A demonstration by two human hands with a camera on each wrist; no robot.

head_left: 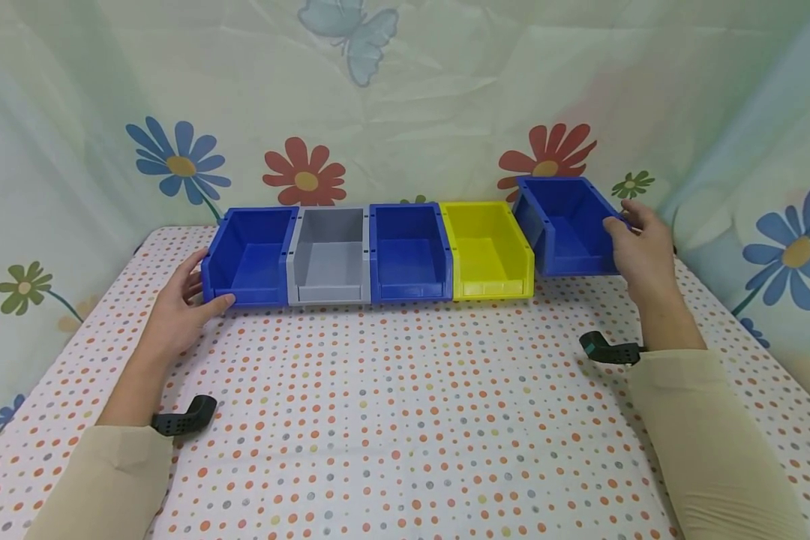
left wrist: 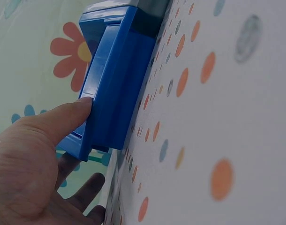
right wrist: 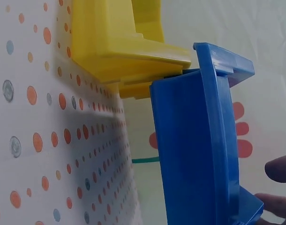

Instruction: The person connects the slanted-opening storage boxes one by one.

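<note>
Five open-front plastic bins form a row in the head view. My left hand (head_left: 178,304) holds the front left corner of the leftmost blue bin (head_left: 253,289), thumb on its front lip and fingers along its outer side. A grey bin (head_left: 331,292), another blue bin (head_left: 412,289) and a yellow bin (head_left: 489,289) stand side by side to its right. At the row's right end, my right hand (head_left: 644,251) grips the right wall of a third blue bin (head_left: 574,262). The right wrist view shows this blue bin (right wrist: 190,150) raised off the table, tilted, its side close against the yellow bin (right wrist: 133,61).
A white cloth with coloured dots (head_left: 378,420) covers the table. Behind the row hangs a curtain (head_left: 432,97) printed with flowers and a butterfly, and it continues along both sides. Each wrist wears a small black camera mount (head_left: 185,418).
</note>
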